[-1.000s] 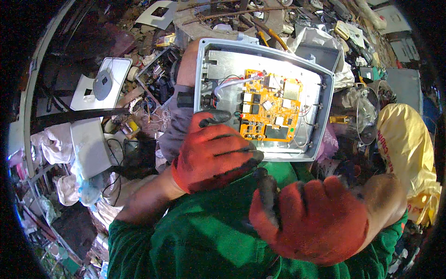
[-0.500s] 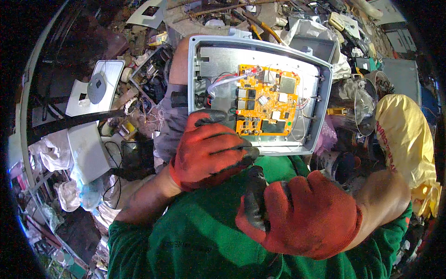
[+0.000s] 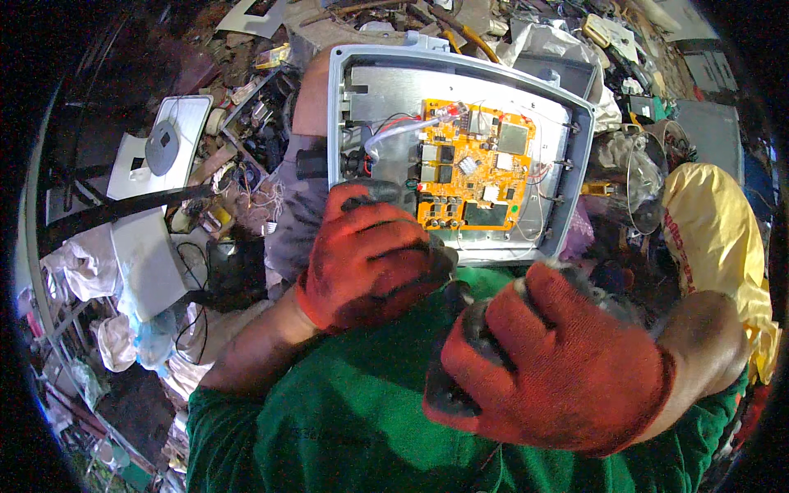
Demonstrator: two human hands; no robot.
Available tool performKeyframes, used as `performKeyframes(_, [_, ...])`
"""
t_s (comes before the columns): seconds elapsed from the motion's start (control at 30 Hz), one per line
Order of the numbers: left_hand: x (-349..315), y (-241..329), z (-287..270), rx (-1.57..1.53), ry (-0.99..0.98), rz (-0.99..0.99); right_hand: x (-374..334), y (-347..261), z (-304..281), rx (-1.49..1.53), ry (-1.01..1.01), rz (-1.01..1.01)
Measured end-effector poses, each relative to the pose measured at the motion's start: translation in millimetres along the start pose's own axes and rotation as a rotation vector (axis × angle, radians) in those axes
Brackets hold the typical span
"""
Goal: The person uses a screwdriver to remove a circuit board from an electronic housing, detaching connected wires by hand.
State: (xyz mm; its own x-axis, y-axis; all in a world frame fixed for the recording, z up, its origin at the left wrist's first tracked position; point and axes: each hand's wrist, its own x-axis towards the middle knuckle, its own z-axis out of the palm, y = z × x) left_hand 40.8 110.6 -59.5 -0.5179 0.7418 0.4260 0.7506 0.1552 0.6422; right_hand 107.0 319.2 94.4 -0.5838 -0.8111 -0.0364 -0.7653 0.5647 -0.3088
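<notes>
While clenching the gloved fingers of the left hand [image 3: 370, 255] on the near rim of the grey housing [image 3: 335, 123], ahead of the green shirt [image 3: 329, 394], curls the right hand [image 3: 567, 370]; cannot tell whether around anything. Inside: orange circuit board [image 3: 468, 177] on smooth metal plate [image 3: 390, 89]. Beyond: crumpled yellow sack [image 3: 715, 222] rightward, flat white panel [image 3: 152, 263] leftward, scrap-strewn ground [image 3: 670, 70].

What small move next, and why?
Perhaps bring the right hand up to steady the grey housing at its near right corner: only the left hand appears to hold it, from the near left, with the orange circuit board exposed.
</notes>
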Motion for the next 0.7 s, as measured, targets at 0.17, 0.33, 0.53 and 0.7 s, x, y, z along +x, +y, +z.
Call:
performKeyframes(0.17, [4, 2, 1, 0.017, 0.007, 0.023, 4, -6, -3, 0.062, 0.002, 0.235])
performKeyframes(0.33, [8, 5, 6, 0.031, 0.068, 0.023, -3, -3, -20, 0.11, -0.234, 0.426])
performKeyframes(0.53, [18, 13, 15, 0.118, 0.046, 0.108, -4, -2, -34, 0.604, -0.381, 1.001])
performKeyframes(0.7, [13, 8, 21, 0.09, 0.063, 0.096, 12, -1, -15, 0.735, -0.29, 1.081])
